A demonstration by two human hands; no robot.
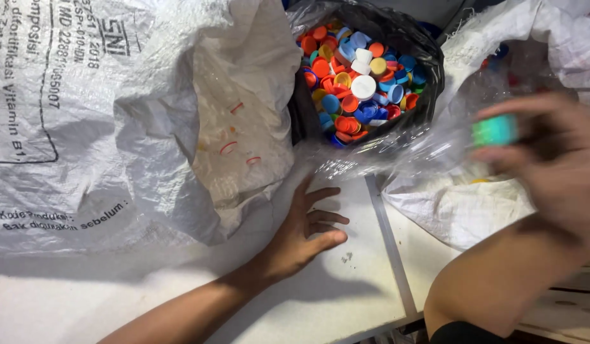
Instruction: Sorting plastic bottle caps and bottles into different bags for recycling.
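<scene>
Fingers of the right hand (550,153) pinch a small green bottle cap (495,130), thumb below and fingertips above, at the right of the scene; the hand is blurred, so the exact grip is hard to read. The cap looks like light, rigid plastic with a smooth skin, likely easy to lose from a loose hold, so a pinch across its rim seems the surest place to take it.

Near the middle, the left hand (311,232) lies open and flat, fingers spread, palm down on the white tabletop (346,299), holding nothing, its fingertips just beside the lower edge of a white woven sack (205,127).

Farther off, a black plastic bag (429,57) stands open and is heaped with loose caps (358,83) in red, orange, blue, yellow and white. The woven sack to its left gapes toward the camera, with a few thin red rings on its inner wall. Behind the right hand, another white sack (473,210) with crinkled clear plastic at its mouth holds what look like clear bottles, though they are too blurred to be sure.
</scene>
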